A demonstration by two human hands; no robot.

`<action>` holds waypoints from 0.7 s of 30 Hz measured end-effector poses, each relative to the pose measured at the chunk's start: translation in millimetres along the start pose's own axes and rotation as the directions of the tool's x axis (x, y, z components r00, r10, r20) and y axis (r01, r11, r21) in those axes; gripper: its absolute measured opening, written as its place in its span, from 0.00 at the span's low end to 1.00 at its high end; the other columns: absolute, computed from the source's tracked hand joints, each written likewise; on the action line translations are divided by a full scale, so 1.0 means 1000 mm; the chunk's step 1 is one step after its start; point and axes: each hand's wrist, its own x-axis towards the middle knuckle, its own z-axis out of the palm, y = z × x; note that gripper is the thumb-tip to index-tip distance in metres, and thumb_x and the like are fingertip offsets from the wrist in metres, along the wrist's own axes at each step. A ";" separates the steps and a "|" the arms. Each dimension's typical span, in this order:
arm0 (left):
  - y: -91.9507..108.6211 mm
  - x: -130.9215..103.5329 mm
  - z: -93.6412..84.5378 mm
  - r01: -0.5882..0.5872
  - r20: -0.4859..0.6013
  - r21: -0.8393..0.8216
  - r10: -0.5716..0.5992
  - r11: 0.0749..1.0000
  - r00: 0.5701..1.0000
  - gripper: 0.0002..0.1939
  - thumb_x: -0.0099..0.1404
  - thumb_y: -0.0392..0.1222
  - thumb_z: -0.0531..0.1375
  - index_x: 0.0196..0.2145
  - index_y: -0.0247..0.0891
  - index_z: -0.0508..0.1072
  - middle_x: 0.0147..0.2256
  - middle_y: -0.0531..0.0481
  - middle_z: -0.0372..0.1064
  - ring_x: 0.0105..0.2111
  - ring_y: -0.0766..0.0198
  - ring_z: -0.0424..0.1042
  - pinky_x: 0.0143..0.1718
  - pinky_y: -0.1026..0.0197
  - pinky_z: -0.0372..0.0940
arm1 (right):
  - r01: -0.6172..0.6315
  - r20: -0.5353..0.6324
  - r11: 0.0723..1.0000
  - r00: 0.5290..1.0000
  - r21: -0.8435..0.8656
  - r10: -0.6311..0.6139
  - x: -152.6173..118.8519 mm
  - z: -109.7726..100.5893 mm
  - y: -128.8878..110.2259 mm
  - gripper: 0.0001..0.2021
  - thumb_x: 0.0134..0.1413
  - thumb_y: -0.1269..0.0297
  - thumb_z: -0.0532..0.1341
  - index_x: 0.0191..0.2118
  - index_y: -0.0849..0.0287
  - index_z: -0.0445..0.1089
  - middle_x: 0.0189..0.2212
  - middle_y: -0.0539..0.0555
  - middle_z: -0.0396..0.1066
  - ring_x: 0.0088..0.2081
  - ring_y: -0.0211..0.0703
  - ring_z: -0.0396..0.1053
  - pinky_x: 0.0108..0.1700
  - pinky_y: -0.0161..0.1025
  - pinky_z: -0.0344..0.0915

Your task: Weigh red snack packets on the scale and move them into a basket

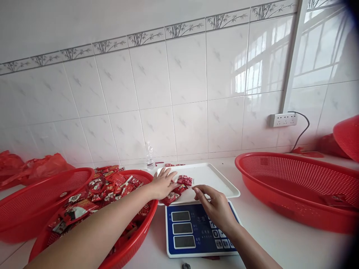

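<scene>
My left hand [164, 184] reaches over the left part of a white scale tray [218, 183], fingers spread, at a few small red snack packets [171, 198]. Its palm side is hidden, and the fingertips are close to the packets. Beside another red packet [185, 180], my right hand [214, 203] hovers over the tray's front edge and the scale's keypad. Its thumb and forefinger are pinched together; whatever is between them, if anything, does not show. The blue scale panel [202, 239] has three dark displays. Left of it, a red basket [153, 215] is heaped with similar packets.
Another red basket [17, 220] stands at the far left, with red plastic bags [46, 168] behind. On the right sits a large red basket [269, 198] with a packet inside. A clear bottle [149, 156] is by the wall, below a power strip [284, 120] with a cable.
</scene>
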 end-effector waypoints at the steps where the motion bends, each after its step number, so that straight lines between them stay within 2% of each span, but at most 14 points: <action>1: -0.002 -0.001 0.000 0.021 0.040 0.098 -0.025 0.995 0.999 0.31 0.63 0.56 0.47 0.60 0.40 0.51 0.63 0.41 0.37 0.62 0.48 0.32 0.58 0.42 0.35 | 0.002 -0.001 1.000 1.000 -0.002 -0.002 0.000 0.000 0.000 0.18 0.57 0.51 0.49 0.33 0.57 0.70 0.25 0.53 0.71 0.28 0.41 0.69 0.25 0.33 0.61; 3: -0.003 -0.003 -0.001 0.072 0.095 0.206 -0.093 0.976 0.991 0.35 0.63 0.60 0.44 0.62 0.38 0.46 0.63 0.38 0.37 0.62 0.46 0.30 0.57 0.39 0.32 | 0.005 -0.003 1.000 1.000 -0.006 -0.005 0.000 0.000 0.001 0.18 0.57 0.51 0.49 0.33 0.57 0.70 0.25 0.53 0.71 0.28 0.41 0.69 0.25 0.33 0.61; 5: 0.000 -0.004 -0.002 0.110 0.132 0.232 -0.143 0.966 0.981 0.37 0.63 0.62 0.41 0.63 0.38 0.43 0.62 0.36 0.40 0.62 0.46 0.33 0.57 0.39 0.34 | 0.009 -0.002 1.000 1.000 -0.008 -0.009 0.000 -0.001 0.000 0.18 0.57 0.51 0.49 0.33 0.57 0.70 0.25 0.53 0.71 0.28 0.41 0.69 0.25 0.33 0.61; 12: 0.005 0.002 -0.007 0.045 0.200 0.168 -0.078 0.985 0.977 0.41 0.58 0.69 0.40 0.62 0.41 0.48 0.62 0.39 0.45 0.62 0.47 0.39 0.58 0.42 0.36 | -0.005 0.003 1.000 1.000 0.017 0.004 0.000 -0.002 -0.003 0.18 0.57 0.51 0.49 0.34 0.57 0.71 0.26 0.54 0.71 0.29 0.42 0.69 0.25 0.34 0.62; 16: -0.003 0.004 -0.009 0.012 0.184 0.086 -0.028 0.996 0.982 0.35 0.62 0.63 0.41 0.60 0.41 0.52 0.61 0.42 0.47 0.61 0.50 0.43 0.58 0.48 0.42 | -0.006 0.013 0.999 1.000 0.032 0.006 -0.001 -0.002 -0.004 0.19 0.57 0.50 0.49 0.33 0.57 0.71 0.26 0.55 0.71 0.29 0.42 0.69 0.25 0.34 0.62; 21: -0.011 -0.002 -0.011 -0.026 0.032 0.071 0.023 0.997 0.999 0.27 0.59 0.49 0.55 0.54 0.38 0.61 0.55 0.41 0.58 0.54 0.53 0.58 0.53 0.56 0.54 | -0.003 0.020 1.000 1.000 0.021 0.003 0.000 -0.002 -0.002 0.18 0.58 0.51 0.49 0.36 0.56 0.71 0.26 0.53 0.71 0.29 0.41 0.69 0.27 0.33 0.63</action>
